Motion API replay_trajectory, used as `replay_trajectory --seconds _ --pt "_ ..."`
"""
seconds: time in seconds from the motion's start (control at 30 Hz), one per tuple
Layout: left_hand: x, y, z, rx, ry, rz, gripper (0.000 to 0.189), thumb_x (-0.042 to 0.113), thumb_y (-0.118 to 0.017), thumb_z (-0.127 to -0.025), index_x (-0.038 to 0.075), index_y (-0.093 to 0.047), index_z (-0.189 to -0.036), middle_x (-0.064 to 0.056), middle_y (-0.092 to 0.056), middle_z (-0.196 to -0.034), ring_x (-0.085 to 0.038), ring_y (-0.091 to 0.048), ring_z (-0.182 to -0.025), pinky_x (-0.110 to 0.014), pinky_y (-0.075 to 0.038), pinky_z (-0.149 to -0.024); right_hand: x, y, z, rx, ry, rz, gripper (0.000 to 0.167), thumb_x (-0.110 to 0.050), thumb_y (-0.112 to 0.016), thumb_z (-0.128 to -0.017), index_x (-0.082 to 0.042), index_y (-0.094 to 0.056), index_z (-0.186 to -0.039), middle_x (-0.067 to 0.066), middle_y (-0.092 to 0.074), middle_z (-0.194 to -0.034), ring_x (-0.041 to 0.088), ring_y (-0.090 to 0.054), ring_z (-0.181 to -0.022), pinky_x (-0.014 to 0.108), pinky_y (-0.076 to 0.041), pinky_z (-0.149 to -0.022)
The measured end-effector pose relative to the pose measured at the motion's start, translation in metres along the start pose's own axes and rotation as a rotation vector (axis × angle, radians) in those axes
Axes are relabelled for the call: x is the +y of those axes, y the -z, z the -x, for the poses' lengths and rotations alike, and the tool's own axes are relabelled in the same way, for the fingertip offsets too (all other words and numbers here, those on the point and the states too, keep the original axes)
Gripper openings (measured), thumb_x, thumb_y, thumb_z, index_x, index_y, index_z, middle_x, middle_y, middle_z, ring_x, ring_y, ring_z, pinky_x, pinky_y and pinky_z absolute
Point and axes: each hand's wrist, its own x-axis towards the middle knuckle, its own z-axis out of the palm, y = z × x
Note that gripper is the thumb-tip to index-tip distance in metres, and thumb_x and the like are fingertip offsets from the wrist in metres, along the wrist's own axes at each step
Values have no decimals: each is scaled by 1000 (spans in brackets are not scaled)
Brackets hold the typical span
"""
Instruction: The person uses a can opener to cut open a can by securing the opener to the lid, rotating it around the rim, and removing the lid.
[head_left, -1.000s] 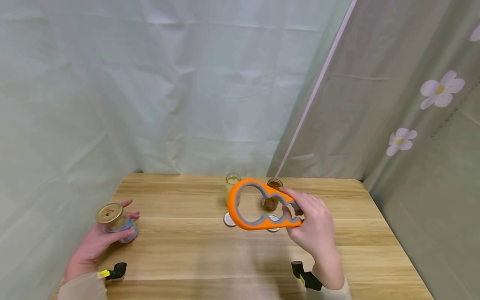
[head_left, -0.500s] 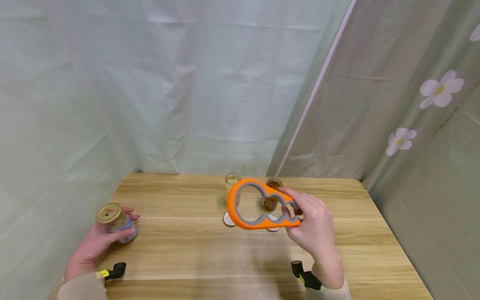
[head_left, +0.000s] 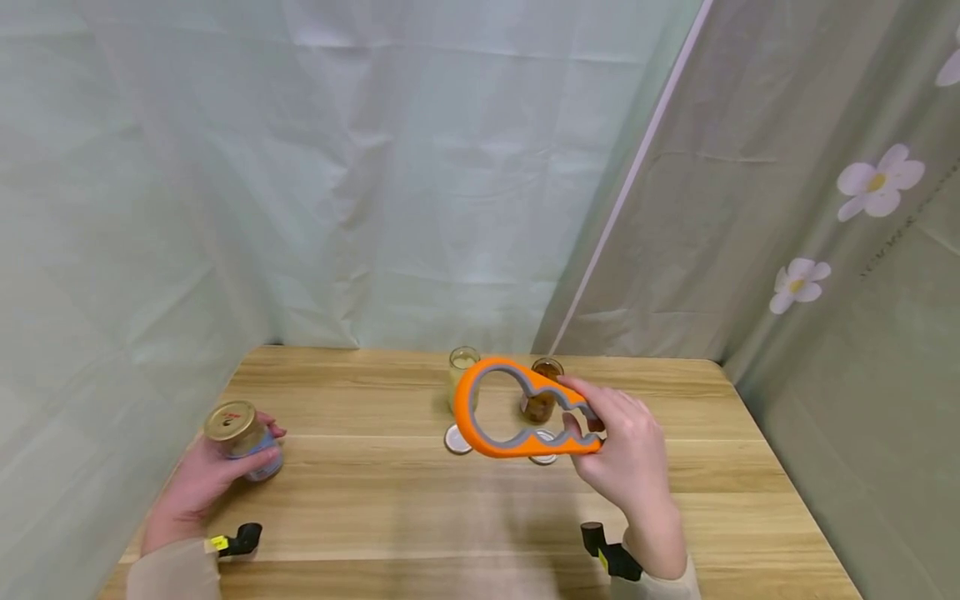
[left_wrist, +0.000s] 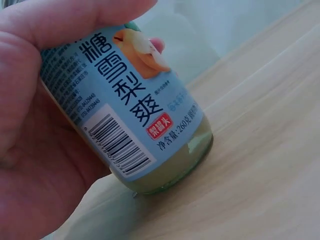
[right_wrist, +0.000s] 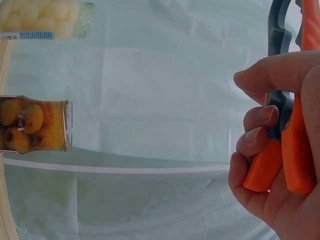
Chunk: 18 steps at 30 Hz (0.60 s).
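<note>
At the table's left side my left hand (head_left: 197,485) grips a glass jar with a gold lid (head_left: 231,422), thumb across the front and fingers behind. In the left wrist view the jar (left_wrist: 142,107) has a blue label with a pear picture and a barcode, and its base is close over the wood. My right hand (head_left: 628,450) holds an orange jar opener (head_left: 517,451) with a grey scalloped lining by its handle ends, raised over the table. The right wrist view shows the fingers curled round the opener's handles (right_wrist: 299,165); its ring end is out of that view.
Two lidless glass jars stand behind the opener: one with pale fruit (right_wrist: 45,20), one with brown fruit (right_wrist: 37,125). Two loose lids, a left one (head_left: 457,439) and a right one (head_left: 543,457), lie before them. A curtain (head_left: 420,208) hangs behind the wooden table (head_left: 360,517).
My left fingers have gone from spread to wrapped round the gold-lidded jar, which has shifted slightly right. My right hand and the jar opener stay nearly still.
</note>
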Motion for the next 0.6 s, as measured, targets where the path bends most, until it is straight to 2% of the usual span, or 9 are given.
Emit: replay_trajectory --seconds 0.13,0.2,0.33,0.47,0.6 --pt "1 -9 -4 -18 3 14 42 -13 -73 -94 -9 -54 -131 -12 -73 -116 -19 -70 -111 -22 -55 -89 0 -1 0 -9 -1 2 50 -5 -76 -82 -21 -77 -129 -7 -66 -77 9 -54 -68 40 -48 -69" --pt "4 -15 -7 -19 -17 13 41 -13 -73 -94 -9 -56 -130 -12 -73 -116 -18 -70 -111 -21 -53 -91 0 -2 1 -13 2 6 50 -5 -77 -81 -21 -77 -128 -8 -65 -76 9 -54 -68 39 -48 -68" --pt "15 -28 -16 -26 -116 36 39 -17 -73 -91 -13 -57 -127 -15 -73 -112 -19 -70 -110 -21 -50 -97 1 -4 1 -28 2 21 52 -5 -78 -80 -22 -77 -129 -10 -63 -76 8 -54 -68 38 -47 -67" --pt "32 -43 -25 -52 -233 52 38 -22 -72 -88 -14 -59 -122 -19 -73 -109 -21 -70 -108 -23 -51 -98 1 -5 1 -43 -3 33 54 -4 -80 -79 -22 -77 -130 -10 -62 -76 8 -53 -68 38 -46 -66" --pt "51 -64 -33 -97 -299 76 40 -27 -71 -84 -13 -60 -120 -20 -71 -106 -25 -71 -105 -26 -54 -97 3 -6 1 -59 -8 39 57 -3 -81 -78 -20 -76 -132 -5 -64 -76 9 -53 -68 38 -46 -66"
